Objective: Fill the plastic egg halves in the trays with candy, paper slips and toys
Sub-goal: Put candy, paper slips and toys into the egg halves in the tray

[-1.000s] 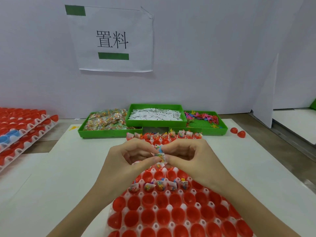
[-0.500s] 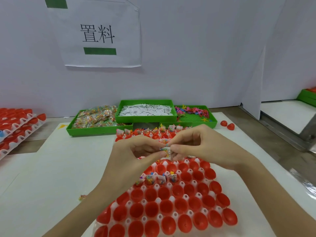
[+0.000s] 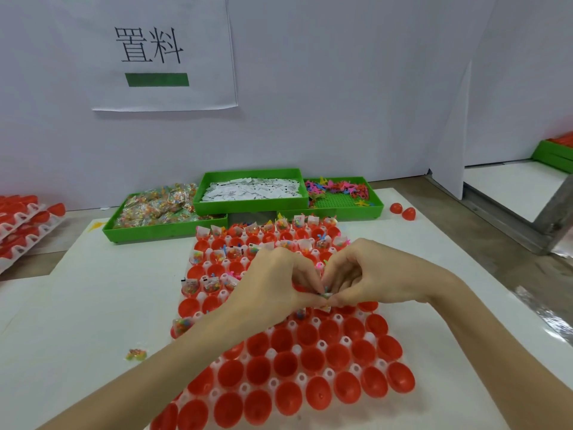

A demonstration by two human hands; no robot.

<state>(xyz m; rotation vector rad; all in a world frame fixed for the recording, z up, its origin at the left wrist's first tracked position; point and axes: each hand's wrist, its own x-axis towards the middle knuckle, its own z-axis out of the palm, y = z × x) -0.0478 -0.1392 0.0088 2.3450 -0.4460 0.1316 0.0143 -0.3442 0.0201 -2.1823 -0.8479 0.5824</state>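
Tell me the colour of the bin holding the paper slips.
Green bin, clearest in the head view.

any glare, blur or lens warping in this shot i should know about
Head view: wide-angle warping bends the wall panel edge on the right; glare streaks the shiny foil-like surface at the right margin; light is soft and even, with faint shadows under the left hand and right hand; the small packet they pinch is slightly blurred.
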